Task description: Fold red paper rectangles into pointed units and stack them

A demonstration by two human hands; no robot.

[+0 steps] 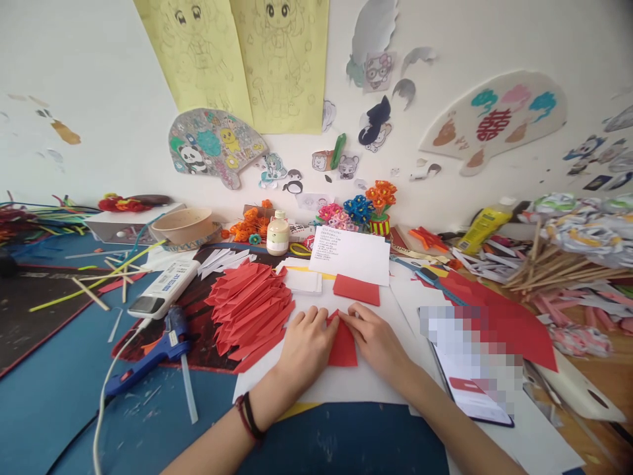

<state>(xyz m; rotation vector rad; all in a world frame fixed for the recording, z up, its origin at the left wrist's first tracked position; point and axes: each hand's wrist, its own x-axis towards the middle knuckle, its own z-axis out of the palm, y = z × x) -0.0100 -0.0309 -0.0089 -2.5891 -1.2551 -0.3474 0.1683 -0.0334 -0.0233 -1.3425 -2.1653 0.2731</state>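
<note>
Both hands meet at the centre of the frame, over a red slip [345, 348] whose top is folded to a point; the slip lies on white paper [267, 379], its lower edge towards the bottom of the frame. The left hand [307, 336] has its fingers curled and bunched, the tips closed on the left side of the point; the right hand [374, 335] has its fingers bent, thumb and forefinger nearly together on the right side of the same point; how far each thumb reaches beneath the slip I cannot tell. A dark bracelet [250, 417] circles the left wrist.

Just above the hands lie a red stack [357, 290] and, to its left, a white stack [303, 283]; a note [350, 254] with handwritten lines lies behind them. Left of centre, folded red strips [250, 307] are heaped in a tight row, partly on a dark mat [198, 353]; farther left are a blue glue gun [161, 356], its glue stick jutting towards the lower edge, and a white device [165, 288] with a cable [109, 376] plugged in. At lower right lies a phone [467, 379], its screen partly blurred; red sheets [514, 323] spread beside it; a bottle [277, 235] stands at upper centre, left of paper flowers [359, 210].
</note>
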